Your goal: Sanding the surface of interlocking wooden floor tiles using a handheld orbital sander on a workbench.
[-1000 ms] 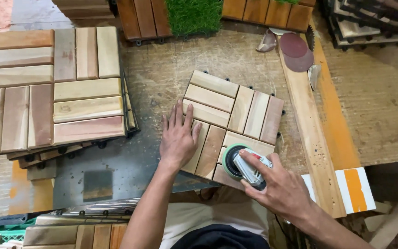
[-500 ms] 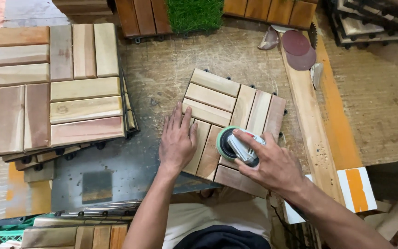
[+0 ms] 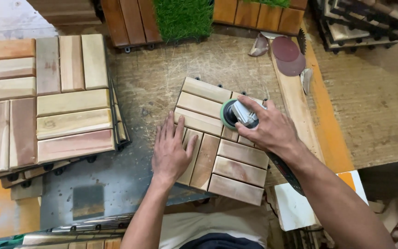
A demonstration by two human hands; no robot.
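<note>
Your left hand lies flat, fingers spread, on the wooden tile; your right hand grips the round sander mid-tile. Sanding seems underway; unsanded slats likely next.

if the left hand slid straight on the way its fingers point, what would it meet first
The left hand lies flat on the wooden slat tile, fingers pointing up the bench. Beyond the tile's far edge comes bare worn benchtop, then probably the green turf piece.
</note>
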